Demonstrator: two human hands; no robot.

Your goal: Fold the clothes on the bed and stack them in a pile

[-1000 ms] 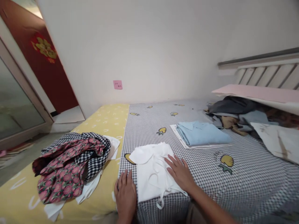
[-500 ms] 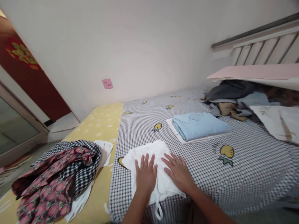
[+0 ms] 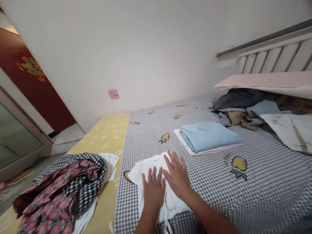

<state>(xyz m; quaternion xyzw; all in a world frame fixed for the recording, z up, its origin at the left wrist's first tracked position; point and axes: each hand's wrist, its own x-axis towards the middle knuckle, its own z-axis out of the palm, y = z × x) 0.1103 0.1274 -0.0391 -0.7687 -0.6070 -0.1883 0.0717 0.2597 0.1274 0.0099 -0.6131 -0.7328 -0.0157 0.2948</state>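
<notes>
A white garment (image 3: 143, 167) with a thin strap or tie hanging at its near end lies on the checked bed sheet (image 3: 209, 195), close to the bed's front edge. On its middle rests my left hand (image 3: 154, 188), palm down with fingers spread. My right hand (image 3: 176, 177) lies flat over the upper right part of the garment, fingers apart, its fingertips near the top edge. Both hands hide much of the cloth. Beyond them, to the right, a folded light blue shirt (image 3: 211, 135) sits on a folded white cloth (image 3: 184, 143).
On the yellow sheet (image 3: 107, 130) at left is a heap of pink floral and black-checked clothes (image 3: 58, 195) with white cloth under it. Dark and grey clothes (image 3: 241, 100) pile up at the far right below a pink board-like sheet (image 3: 265, 79). A pink note (image 3: 113, 94) is on the wall.
My right hand has moved up and slightly left, toward the garment's top edge. The left hand stays at nearly the same spot on the cloth. The view has tilted slightly upward.
</notes>
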